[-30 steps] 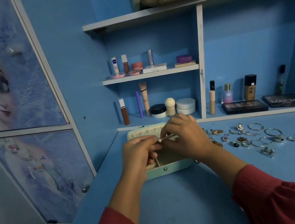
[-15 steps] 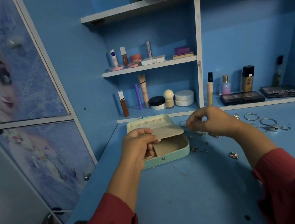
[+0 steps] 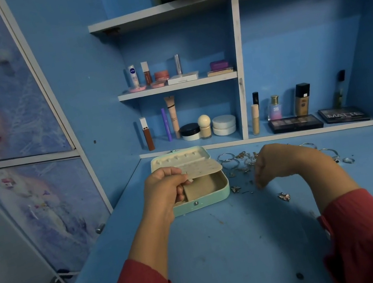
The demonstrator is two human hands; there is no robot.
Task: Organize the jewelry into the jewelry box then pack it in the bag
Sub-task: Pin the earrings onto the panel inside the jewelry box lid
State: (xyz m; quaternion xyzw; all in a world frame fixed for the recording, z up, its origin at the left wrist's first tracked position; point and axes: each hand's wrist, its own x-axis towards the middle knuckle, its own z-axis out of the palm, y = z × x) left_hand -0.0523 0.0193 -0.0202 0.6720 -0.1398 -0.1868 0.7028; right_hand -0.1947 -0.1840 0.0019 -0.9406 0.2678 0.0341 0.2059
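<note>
Jewelry box sits open on the desk, and your left hand pinches its inner flap up. Your right hand has left the box and now hangs over the loose earrings beside it, fingers curled down, holding nothing I can see. You look ready to pick another piece.

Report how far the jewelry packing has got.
Done: the jewelry box lies open. In hand: the left hand holds its inner flap up; the right hand reaches over loose jewelry. Left: most pieces on the desk, closing, bagging.
</note>
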